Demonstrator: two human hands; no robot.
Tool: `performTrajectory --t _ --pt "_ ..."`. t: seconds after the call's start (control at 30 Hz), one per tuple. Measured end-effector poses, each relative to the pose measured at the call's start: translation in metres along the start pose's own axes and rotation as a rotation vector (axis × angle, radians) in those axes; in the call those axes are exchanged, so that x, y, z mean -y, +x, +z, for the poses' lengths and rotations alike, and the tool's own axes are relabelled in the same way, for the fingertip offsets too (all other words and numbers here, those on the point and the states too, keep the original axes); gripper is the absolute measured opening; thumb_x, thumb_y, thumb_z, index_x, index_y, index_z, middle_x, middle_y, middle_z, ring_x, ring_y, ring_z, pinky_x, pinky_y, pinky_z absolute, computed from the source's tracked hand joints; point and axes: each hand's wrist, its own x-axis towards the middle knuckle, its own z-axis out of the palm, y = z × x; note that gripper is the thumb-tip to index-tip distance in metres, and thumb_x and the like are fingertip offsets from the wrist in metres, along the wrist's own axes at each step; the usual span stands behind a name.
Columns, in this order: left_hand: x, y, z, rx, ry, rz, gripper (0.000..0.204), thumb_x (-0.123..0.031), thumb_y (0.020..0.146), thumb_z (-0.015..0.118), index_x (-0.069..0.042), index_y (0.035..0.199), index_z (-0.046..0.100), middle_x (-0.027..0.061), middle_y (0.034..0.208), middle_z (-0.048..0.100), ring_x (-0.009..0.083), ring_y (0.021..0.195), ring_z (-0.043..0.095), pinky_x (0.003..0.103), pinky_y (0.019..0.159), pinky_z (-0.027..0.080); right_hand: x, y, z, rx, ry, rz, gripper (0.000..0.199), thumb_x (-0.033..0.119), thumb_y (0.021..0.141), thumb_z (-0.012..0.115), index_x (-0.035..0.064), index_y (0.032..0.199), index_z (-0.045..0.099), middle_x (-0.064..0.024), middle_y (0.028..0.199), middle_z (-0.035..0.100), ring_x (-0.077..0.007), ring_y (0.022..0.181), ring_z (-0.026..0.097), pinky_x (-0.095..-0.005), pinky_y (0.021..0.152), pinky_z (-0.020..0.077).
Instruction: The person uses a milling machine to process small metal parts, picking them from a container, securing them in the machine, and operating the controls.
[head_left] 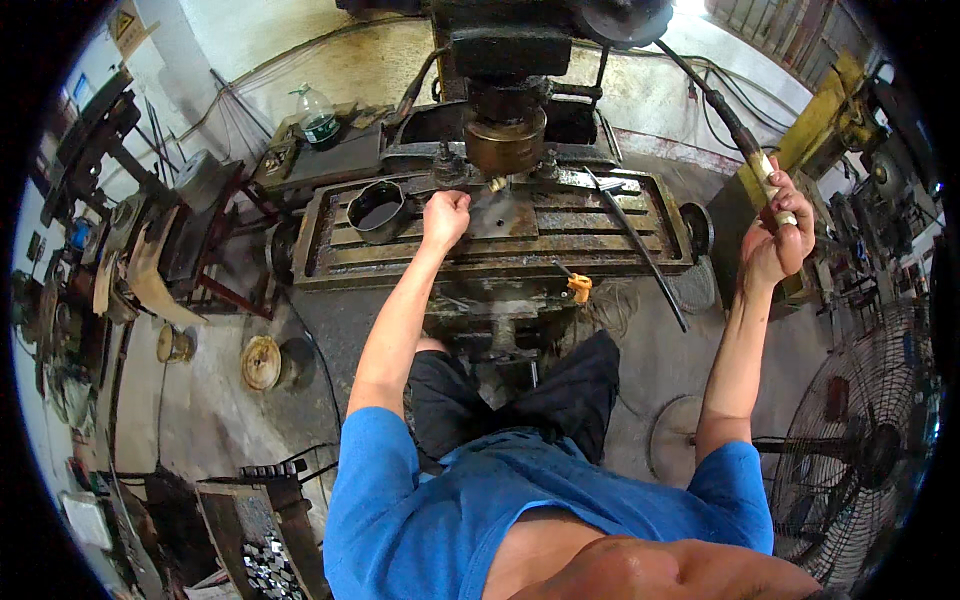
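My right hand [778, 225] is wrapped round the pale grip of a long lever [745, 140], which slopes up to the head of a milling machine [508, 50]. My left hand [447, 218] is closed in a fist above the slotted machine table [340, 255]. Whatever its fingers hold, if anything, is hidden. Just left of that fist stands a black pot [380, 212] with dark liquid in it. Beyond the fist, a small brass-coloured piece [497, 184] shows under the machine's round brown spindle housing [505, 140].
A long metal bar [640, 235] lies slantwise over the table's right part and sticks out past its front edge. An orange-handled tool [578, 287] is at the front edge. A large fan [870, 440] stands at right; a box of metal pieces [265, 560] is at lower left.
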Motion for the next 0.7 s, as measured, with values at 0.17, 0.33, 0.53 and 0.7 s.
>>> performTrajectory --t 0.17,0.33,0.53,0.7 --pt "0.008 -0.020 -0.036 0.049 -0.060 -0.001 0.018 -0.016 0.078 0.055 -0.001 0.083 0.065 0.0204 0.073 0.060 0.0348 0.072 0.060 0.039 0.064 0.047 -0.004 -0.008 0.000 -0.010 0.036 0.022 0.021 0.008 0.060 0.045 -0.0019 0.076 0.054 -0.0148 0.079 0.054 -0.0301 0.094 0.052 -0.0557 0.103 0.0190" --pt "0.017 -0.032 -0.098 -0.191 0.232 0.150 0.015 -0.014 0.079 0.054 -0.002 0.082 0.063 0.0192 0.072 0.060 0.0350 0.070 0.059 0.041 0.061 0.046 -0.004 -0.015 -0.001 0.004 -0.033 0.011 0.012 0.010 0.068 0.047 0.0010 0.073 0.051 -0.0071 0.072 0.046 -0.0308 0.095 0.049 -0.0558 0.104 0.0188" --pt "0.052 -0.024 -0.118 -0.187 0.741 0.142 0.019 -0.024 0.079 0.055 -0.009 0.090 0.059 0.0158 0.067 0.061 0.0344 0.062 0.060 0.045 0.055 0.047 -0.009 -0.023 -0.005 0.011 0.010 0.009 0.011 0.009 0.068 0.047 0.0007 0.073 0.052 -0.0065 0.071 0.046 -0.0303 0.095 0.049 -0.0547 0.104 0.0185" --pt "0.043 -0.033 -0.121 -0.045 0.806 0.162 0.027 -0.035 0.077 0.058 -0.010 0.088 0.058 0.0139 0.063 0.060 0.0323 0.060 0.061 0.044 0.053 0.047 -0.015 -0.028 -0.015 0.022 0.013 0.002 0.016 0.012 0.067 0.049 -0.0004 0.074 0.057 -0.0093 0.071 0.052 -0.0294 0.094 0.053 -0.0532 0.103 0.0211"
